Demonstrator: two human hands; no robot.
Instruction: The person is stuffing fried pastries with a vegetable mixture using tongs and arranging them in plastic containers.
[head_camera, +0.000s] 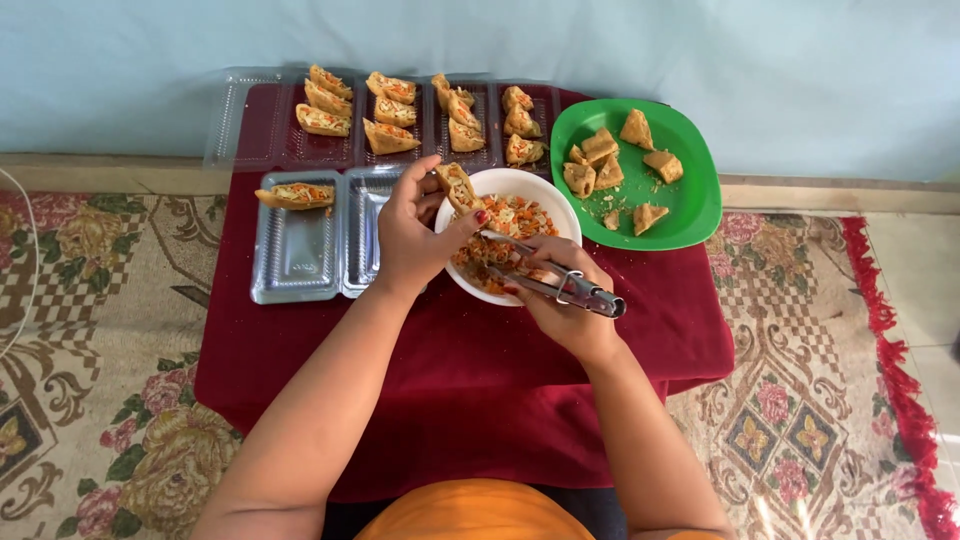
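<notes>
My left hand (415, 235) holds a stuffed fried tofu piece (457, 186) over the left rim of a white bowl (520, 182) of shredded orange and pale vegetable filling (510, 225). My right hand (565, 305) grips metal tongs (555, 280), whose tips reach into the filling. A green plate (690, 210) with several unfilled tofu pieces lies to the right of the bowl.
Clear plastic trays (300, 250) lie left of the bowl, one holding a filled piece (295, 194). Behind them a row of trays (400, 115) holds several filled pieces. All rest on a low table with a dark red cloth (470, 380), over a patterned carpet (100, 380).
</notes>
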